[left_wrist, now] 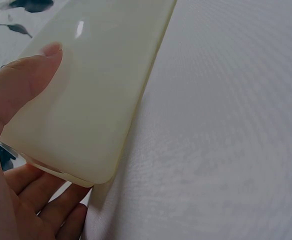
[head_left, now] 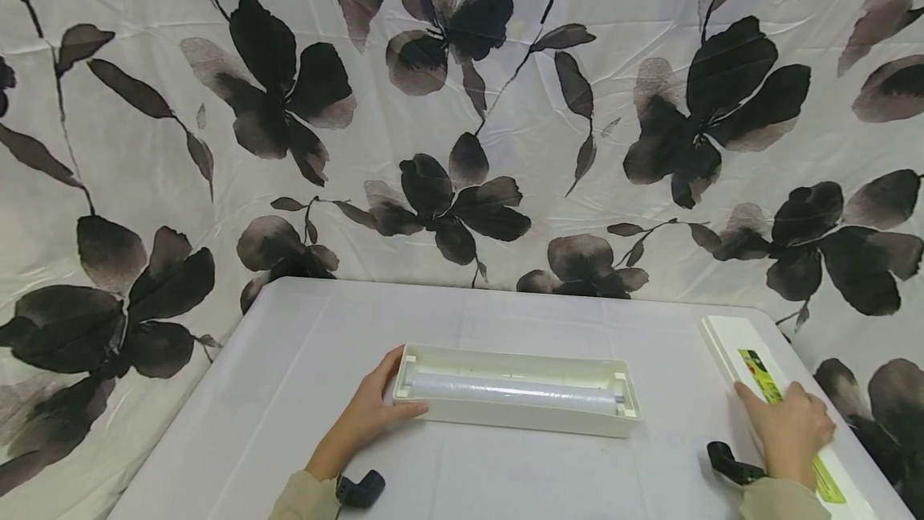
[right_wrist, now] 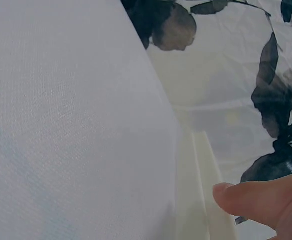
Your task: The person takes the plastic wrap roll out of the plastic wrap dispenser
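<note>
Of the right hand (right_wrist: 268,204), mainly the thumb shows, its tip touching the right edge of a long, ridged cream piece (right_wrist: 198,200) at the white surface's (right_wrist: 71,120) border; dark-flowered cloth (right_wrist: 221,80) fills the upper right.

The box (head_left: 520,417) and lid (head_left: 727,343) are smooth plastic, the roll (head_left: 512,392) glossy film, the bench cover (head_left: 346,319) matt woven cloth, the curtain (head_left: 577,135) creased, satiny fabric.
</note>
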`<state>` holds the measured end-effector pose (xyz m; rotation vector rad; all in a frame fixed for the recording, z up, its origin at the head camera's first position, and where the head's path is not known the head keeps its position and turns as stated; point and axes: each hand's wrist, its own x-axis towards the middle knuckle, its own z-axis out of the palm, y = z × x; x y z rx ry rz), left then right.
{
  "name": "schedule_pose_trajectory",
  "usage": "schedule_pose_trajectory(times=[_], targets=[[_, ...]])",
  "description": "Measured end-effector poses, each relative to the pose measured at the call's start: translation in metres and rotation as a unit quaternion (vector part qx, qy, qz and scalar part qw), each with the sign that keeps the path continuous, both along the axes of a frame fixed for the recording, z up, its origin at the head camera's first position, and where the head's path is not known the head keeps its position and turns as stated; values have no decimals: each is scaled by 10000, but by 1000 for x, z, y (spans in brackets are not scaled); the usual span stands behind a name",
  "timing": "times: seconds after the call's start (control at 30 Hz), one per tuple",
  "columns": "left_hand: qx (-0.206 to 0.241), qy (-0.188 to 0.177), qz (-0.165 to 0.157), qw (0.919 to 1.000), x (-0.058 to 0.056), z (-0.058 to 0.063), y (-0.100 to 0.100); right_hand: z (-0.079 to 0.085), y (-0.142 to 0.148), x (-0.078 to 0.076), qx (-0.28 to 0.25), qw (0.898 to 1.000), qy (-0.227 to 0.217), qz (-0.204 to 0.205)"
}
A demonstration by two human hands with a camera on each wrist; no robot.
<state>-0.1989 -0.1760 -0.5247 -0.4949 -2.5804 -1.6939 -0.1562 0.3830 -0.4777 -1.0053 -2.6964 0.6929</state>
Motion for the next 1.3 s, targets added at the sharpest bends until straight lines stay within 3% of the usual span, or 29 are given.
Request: schedule_pose_trajectory(times=[0.23,0.73,1.0,1.3], targets=[[41,5,-34,10000,-1,-2,0,3,-7,-5,-450,9950,875,157],[33,8,-17,10000,-1,-3,-1,-4,-29,-20,-793,9660,2288,908],[25,142,-119,9998,-1,-4,-2,-2,-46,-27,-1412,9579,2055,1424],[65,118,-143,9998,-1,-4,-2,4,-64,-31,-1460,9448,2204,1936]])
